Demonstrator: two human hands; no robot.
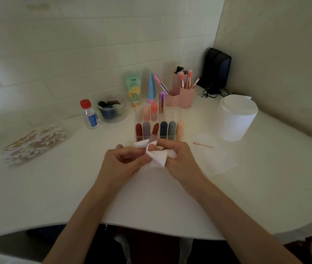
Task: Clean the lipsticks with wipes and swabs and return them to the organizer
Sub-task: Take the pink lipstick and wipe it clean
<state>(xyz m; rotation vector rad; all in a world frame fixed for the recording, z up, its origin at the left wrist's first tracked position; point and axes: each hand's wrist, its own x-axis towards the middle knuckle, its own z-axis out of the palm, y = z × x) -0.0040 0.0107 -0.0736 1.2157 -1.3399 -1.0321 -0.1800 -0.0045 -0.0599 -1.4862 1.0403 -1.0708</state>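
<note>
Bare forearms (86, 206) reach up from the bottom edge to mid-frame. There the left hand (124, 159) and right hand (177, 155) both close curled fingers on a soft, crumpled white wipe (158, 158). It wraps a smooth mauve lipstick (152, 139), tilted just before the clear acrylic organizer (178, 116). Wiping appears under way; next, likely, the tube goes upright into a free slot among the matte, rounded caps (163, 128). Wooden-stemmed cotton swabs (35, 142) lie heaped at left.
</note>
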